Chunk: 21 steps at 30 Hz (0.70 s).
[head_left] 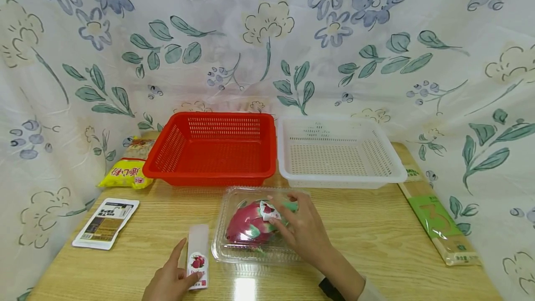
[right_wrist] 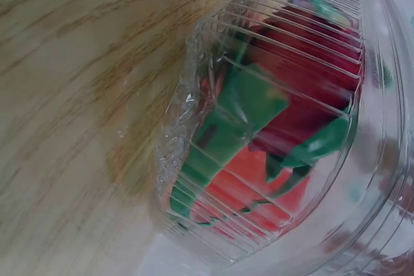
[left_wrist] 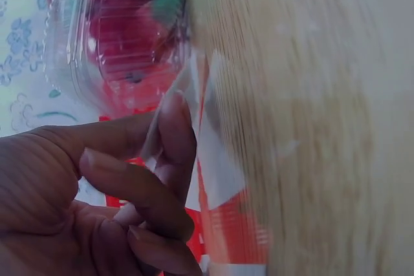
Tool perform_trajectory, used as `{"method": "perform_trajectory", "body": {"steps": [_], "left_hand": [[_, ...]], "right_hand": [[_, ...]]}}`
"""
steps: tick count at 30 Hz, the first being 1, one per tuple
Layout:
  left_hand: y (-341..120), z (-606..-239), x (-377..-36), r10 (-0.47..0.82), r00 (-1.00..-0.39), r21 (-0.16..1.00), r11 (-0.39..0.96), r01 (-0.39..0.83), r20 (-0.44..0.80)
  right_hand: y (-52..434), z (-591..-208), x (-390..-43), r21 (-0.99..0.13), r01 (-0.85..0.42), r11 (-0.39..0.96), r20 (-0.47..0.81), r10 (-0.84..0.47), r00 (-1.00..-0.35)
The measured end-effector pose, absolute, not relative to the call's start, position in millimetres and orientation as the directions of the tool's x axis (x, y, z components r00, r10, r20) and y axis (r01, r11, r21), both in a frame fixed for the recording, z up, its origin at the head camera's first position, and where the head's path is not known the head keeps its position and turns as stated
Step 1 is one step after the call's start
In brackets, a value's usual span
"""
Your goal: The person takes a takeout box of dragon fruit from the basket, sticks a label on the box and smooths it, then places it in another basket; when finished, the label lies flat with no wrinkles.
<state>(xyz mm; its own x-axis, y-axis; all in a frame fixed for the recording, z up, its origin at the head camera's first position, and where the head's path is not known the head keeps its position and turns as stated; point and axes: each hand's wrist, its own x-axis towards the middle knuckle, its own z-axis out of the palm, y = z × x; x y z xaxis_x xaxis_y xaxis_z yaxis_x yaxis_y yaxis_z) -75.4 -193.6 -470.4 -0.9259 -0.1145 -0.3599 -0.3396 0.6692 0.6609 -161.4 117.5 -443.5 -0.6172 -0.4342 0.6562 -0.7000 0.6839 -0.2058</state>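
A pink dragon fruit with green scales lies inside a closed clear plastic clamshell box. My right hand is over the lid, its thumb and a finger at opposite edges of a small white sticker with a red fruit picture. Whether the sticker's whole back touches the lid cannot be told. To the left of the box, my left hand holds a white sticker strip near its printed end, thumb on top. The left wrist view shows the strip's pale paper by the fingers. The right wrist view shows the box's ribbed side.
A red basket and a white basket stand behind the box. At left lie a white pouch and a yellow packet. A long pack with a green label lies at right.
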Motion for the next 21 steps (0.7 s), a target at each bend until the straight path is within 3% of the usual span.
{"method": "perform_trajectory", "body": {"steps": [7, 15, 21], "left_hand": [[-196.0, -473.8, -75.4, -0.095, -0.932, 0.568, 0.77, -0.291, -0.349], [-197.7, -470.0, -79.0, -0.167, -0.903, 0.33, 0.892, -0.31, -0.396], [-192.7, -461.0, -77.0, -0.208, -0.917, 0.313, 0.895, -0.319, -0.34]], "right_hand": [[119.1, -443.0, -162.6, -0.168, -0.728, 0.664, 0.663, -0.471, -0.583], [120.5, -444.6, -165.1, -0.142, -0.768, 0.625, 0.653, -0.524, -0.547], [121.6, -443.8, -164.5, -0.131, -0.773, 0.621, 0.64, -0.543, -0.545]]}}
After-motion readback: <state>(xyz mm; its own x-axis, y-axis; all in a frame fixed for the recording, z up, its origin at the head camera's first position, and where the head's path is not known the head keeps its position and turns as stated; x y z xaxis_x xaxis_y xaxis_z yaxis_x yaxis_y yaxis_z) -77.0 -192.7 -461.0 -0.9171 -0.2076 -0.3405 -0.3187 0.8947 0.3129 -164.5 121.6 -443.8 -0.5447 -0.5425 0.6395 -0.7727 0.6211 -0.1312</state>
